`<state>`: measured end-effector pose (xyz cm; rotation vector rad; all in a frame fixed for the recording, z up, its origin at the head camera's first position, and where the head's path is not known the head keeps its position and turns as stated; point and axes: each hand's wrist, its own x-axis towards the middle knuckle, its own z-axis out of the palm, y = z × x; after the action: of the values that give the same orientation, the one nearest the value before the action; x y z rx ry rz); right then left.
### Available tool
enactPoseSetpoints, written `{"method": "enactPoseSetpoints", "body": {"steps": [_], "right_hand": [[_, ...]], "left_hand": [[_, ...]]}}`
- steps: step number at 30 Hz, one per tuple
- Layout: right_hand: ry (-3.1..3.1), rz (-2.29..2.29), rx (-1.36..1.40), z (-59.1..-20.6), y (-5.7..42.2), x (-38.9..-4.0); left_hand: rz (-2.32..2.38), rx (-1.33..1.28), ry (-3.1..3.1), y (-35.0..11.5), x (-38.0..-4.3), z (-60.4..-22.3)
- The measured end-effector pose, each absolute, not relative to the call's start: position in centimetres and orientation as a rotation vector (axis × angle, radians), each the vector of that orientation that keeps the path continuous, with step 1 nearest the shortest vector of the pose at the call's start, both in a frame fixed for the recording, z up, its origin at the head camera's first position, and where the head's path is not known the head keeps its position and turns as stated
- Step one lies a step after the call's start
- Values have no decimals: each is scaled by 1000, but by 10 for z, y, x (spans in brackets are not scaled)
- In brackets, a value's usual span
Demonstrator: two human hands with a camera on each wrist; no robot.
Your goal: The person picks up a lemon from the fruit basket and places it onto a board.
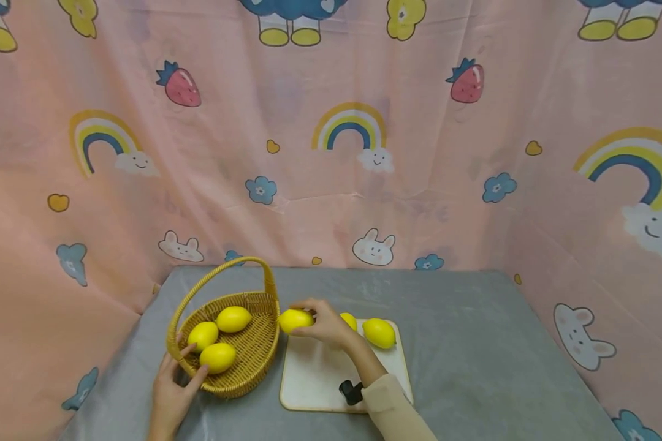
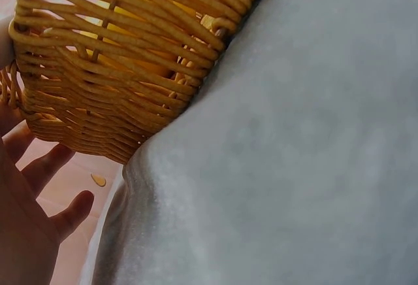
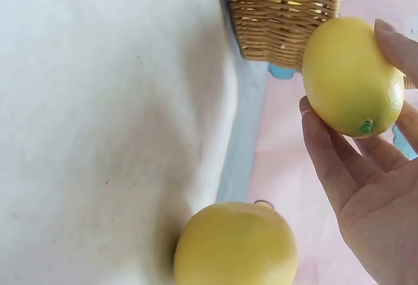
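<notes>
In the head view my right hand (image 1: 327, 323) pinches a yellow lemon (image 1: 295, 321) between thumb and fingers, just right of the wicker basket (image 1: 237, 388). The right wrist view shows this lemon (image 3: 349, 69) raised off the board, its green stem end toward the camera. My left hand (image 1: 172, 392) grips the basket's near left rim. Three lemons lie inside the basket: one at the back (image 1: 234, 319), one at the left (image 1: 202, 335) and one in front (image 1: 217, 358). On the white board (image 1: 314, 386) sits another lemon (image 1: 379, 333); one more (image 1: 349, 320) is partly hidden behind my right hand.
The basket's tall arched handle (image 1: 215, 272) rises over its left and back. A grey cloth (image 1: 474, 355) covers the table. Pink patterned curtain (image 1: 331, 208) hangs behind and along both sides. A black device (image 1: 350, 392) is on my right wrist.
</notes>
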<state>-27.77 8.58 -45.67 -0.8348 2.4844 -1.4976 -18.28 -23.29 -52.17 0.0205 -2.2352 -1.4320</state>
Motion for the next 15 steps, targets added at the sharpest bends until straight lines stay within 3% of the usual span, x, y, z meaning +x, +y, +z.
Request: {"method": "enactPoseSetpoints", "body": {"steps": [15], "right_hand": [[2711, -1195, -916, -473, 86, -282]], "left_hand": [[-1404, 5, -2209, -234, -184, -525]]}}
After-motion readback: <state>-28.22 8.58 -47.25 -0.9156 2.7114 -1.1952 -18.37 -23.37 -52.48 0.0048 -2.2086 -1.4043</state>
